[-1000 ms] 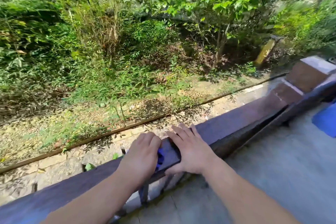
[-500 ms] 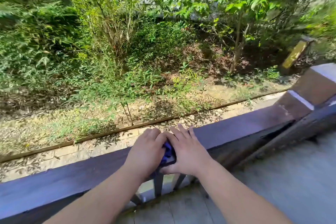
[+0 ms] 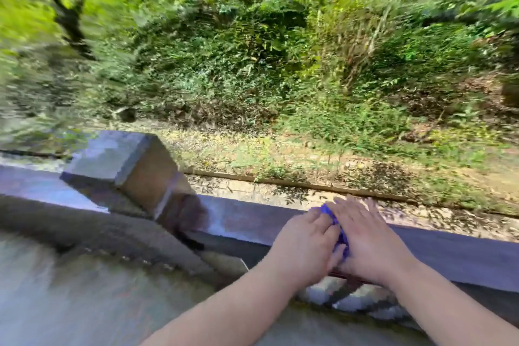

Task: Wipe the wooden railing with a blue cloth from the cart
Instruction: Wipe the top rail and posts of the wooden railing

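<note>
**A:** so where's the cloth (image 3: 341, 236) right now?

**B:** on top of the railing (image 3: 247, 223), squeezed between both hands. Only a sliver of blue shows, poking out at the fingertips and down the gap between the palms.

**A:** what are the hands doing exactly?

**B:** left hand (image 3: 307, 244) is curled palm-down over the cloth's left side, fingers bent onto it. Right hand (image 3: 370, 241) lies flat, fingers spread and pointing away from the person, pressing the cloth's right side onto the rail. The two hands touch each other.

**A:** anything else around?

**B:** a square post (image 3: 132, 166) with a pale cap, on the rail to the left, well apart from the hands. Beyond the rail there's a paved strip with dry leaves, then thick bushes (image 3: 252, 50) (whole frame is pretty motion-blurred, so fine detail is mush). Grey floor (image 3: 84, 298) on the near side.
</note>
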The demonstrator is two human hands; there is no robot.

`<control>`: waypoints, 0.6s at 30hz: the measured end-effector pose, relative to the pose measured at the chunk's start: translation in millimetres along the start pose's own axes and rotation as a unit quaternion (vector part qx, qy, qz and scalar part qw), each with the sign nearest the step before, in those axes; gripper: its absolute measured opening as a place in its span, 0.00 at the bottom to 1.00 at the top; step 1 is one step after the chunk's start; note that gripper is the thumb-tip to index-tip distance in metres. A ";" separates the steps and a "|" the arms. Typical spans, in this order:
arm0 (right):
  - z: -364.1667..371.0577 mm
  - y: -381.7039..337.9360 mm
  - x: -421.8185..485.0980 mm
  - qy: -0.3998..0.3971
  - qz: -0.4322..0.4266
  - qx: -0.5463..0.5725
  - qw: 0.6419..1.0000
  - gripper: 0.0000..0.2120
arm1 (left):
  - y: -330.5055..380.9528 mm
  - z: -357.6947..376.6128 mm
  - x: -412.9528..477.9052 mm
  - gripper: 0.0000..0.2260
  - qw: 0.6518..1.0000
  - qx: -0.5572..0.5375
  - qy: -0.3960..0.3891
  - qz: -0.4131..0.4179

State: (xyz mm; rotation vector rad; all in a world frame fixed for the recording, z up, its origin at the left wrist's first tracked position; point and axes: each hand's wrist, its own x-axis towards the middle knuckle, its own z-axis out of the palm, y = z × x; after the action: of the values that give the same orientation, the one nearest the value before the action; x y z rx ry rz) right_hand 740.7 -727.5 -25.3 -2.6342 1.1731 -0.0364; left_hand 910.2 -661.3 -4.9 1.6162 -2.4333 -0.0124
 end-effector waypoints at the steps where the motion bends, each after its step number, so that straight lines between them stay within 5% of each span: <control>1: 2.6 -20.0 12.4 0.000 -0.005 0.005 1.000 0.53 | -15.4 -3.1 -12.7 0.15 1.000 0.003 0.011 -0.014; 6: 19.2 -107.8 64.3 -0.006 -0.012 0.010 1.000 0.53 | -80.3 -23.1 -71.5 0.10 0.996 0.030 0.046 -0.069; 13: 45.2 -182.8 100.4 0.001 -0.077 -0.072 0.994 0.59 | -146.2 -75.2 -136.3 0.08 0.942 0.169 -0.100 -0.271; 18: 44.1 -176.3 96.1 0.004 -0.072 -0.056 0.996 0.57 | -142.4 -74.0 -134.3 0.07 0.935 0.169 -0.128 -0.285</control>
State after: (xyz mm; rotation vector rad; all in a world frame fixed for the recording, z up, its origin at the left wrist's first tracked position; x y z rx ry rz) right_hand 939.3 -675.2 -32.9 -2.8164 1.0123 -0.0090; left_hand 1103.4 -586.7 25.2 2.5753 -2.1193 0.1145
